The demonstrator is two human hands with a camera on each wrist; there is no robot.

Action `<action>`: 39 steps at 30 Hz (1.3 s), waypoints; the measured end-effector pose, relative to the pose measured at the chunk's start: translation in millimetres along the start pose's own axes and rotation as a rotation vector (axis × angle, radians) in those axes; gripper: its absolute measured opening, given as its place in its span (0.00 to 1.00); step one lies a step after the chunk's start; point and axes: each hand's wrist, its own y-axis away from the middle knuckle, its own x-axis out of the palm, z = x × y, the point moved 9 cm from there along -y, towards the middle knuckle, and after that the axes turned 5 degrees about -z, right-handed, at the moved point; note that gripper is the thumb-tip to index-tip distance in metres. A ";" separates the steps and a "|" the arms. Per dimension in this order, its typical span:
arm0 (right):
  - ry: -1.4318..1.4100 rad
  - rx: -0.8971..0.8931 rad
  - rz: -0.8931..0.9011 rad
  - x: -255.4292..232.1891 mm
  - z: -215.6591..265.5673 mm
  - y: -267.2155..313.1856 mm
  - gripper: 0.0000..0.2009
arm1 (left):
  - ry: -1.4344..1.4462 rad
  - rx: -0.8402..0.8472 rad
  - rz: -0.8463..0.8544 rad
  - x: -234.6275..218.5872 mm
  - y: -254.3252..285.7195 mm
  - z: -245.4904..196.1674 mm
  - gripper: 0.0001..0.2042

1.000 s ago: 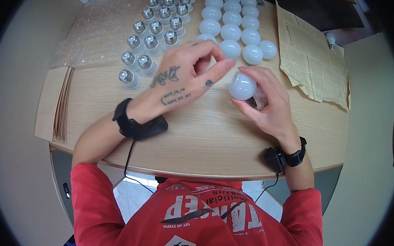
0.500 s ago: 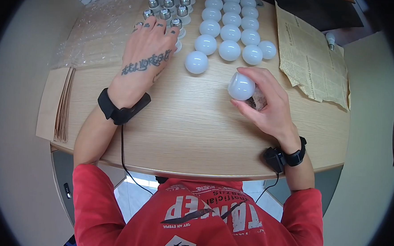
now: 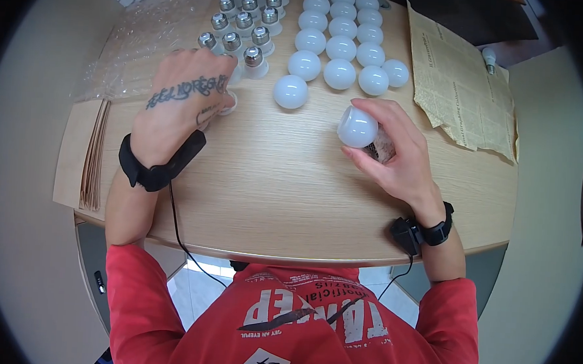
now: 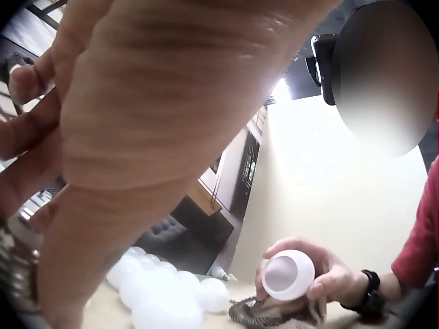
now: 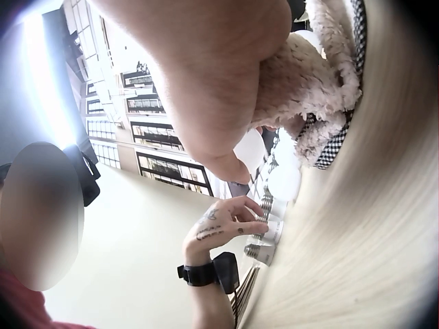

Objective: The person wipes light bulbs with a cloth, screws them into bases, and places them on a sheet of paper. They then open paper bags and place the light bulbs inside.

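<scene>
In the head view my left hand (image 3: 184,87) curls down over the near end of a group of bulb bases (image 3: 253,56) with metal screw caps. Its thumb and fingers close about one base, whose white rim (image 3: 228,103) shows beside the thumb; the fingertips are mostly hidden. My right hand (image 3: 399,145) holds a white bulb cover (image 3: 358,128), its hollow opening visible in the left wrist view. Bunched in that same hand is a fluffy pale cloth (image 5: 302,82) with checked trim.
Several round white bulb covers (image 3: 339,74) stand in rows at the back centre. Brown printed paper (image 3: 455,85) lies to their right, carrying a small bulb (image 3: 489,60). Bubble wrap (image 3: 140,42) and folded brown paper (image 3: 82,151) lie on the left of the table (image 3: 284,201).
My left hand let go of a bulb cover at the near end of the rows, went left to the bulb bases, then came nearer to me. My right hand stays nearly still with its cover.
</scene>
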 end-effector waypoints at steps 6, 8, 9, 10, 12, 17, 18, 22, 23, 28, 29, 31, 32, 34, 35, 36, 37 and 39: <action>-0.002 -0.007 -0.003 -0.7 0.9 -0.3 0.27 | -0.025 -0.016 0.068 2.9 -2.4 -4.6 0.13; -0.005 -0.009 -0.003 -0.6 1.1 -0.4 0.27 | -0.005 0.049 -0.013 -5.4 -0.4 -7.3 0.12; -0.005 -0.009 -0.002 -0.5 1.1 -0.3 0.27 | 0.006 0.082 -0.054 -9.4 0.4 -9.9 0.12; -0.004 -0.010 -0.001 -0.4 1.1 -0.2 0.27 | 0.017 0.075 -0.069 -12.9 0.5 -10.7 0.12; -0.007 -0.010 0.004 -0.2 0.9 -0.4 0.27 | 0.040 0.059 -0.097 -23.9 -1.3 -13.7 0.12; -0.015 -0.004 -0.017 -1.2 2.2 -1.5 0.27 | 0.337 0.095 -0.096 -29.4 -20.3 -31.7 0.14; -0.010 0.008 -0.024 -2.3 2.3 -1.6 0.28 | 0.410 0.126 -0.135 -32.5 -22.2 -37.9 0.14; -0.068 0.027 -0.093 -8.7 2.4 -0.2 0.29 | 0.753 0.035 0.036 -8.5 -25.4 -57.0 0.11; -0.075 0.017 -0.094 -9.2 3.0 0.0 0.29 | 0.828 0.015 0.046 -2.4 -25.6 -61.1 0.11; -0.103 0.005 -0.073 -8.4 -0.7 2.1 0.30 | 1.113 -0.069 0.066 31.1 -20.6 -71.8 0.09; -0.112 0.003 -0.067 -7.3 -0.6 2.3 0.30 | 1.161 -0.064 0.045 33.4 -20.8 -72.6 0.09; -0.130 -0.003 -0.052 -4.9 0.3 2.4 0.30 | 1.122 -0.040 0.046 32.8 -19.5 -79.6 0.10; -0.142 -0.013 -0.043 -4.0 1.6 2.3 0.30 | 1.104 -0.029 0.046 32.6 -18.3 -83.5 0.11; -0.168 -0.032 -0.022 -2.5 4.2 2.1 0.29 | 1.151 -0.011 0.043 40.9 -14.7 -90.5 0.12; -0.179 -0.019 -0.013 -1.3 2.4 3.1 0.30 | 1.174 -0.002 0.041 43.4 -12.8 -93.4 0.13; -0.189 -0.005 -0.005 0.0 -0.4 5.0 0.30 | 1.262 -0.099 0.165 52.8 -9.8 -95.3 0.14; -0.199 0.008 0.002 1.3 -2.8 6.8 0.30 | 1.298 -0.109 0.158 55.3 -8.1 -97.0 0.14; -0.225 0.031 0.009 4.2 -6.3 10.3 0.30 | 1.371 -0.131 0.143 64.2 -4.3 -101.0 0.14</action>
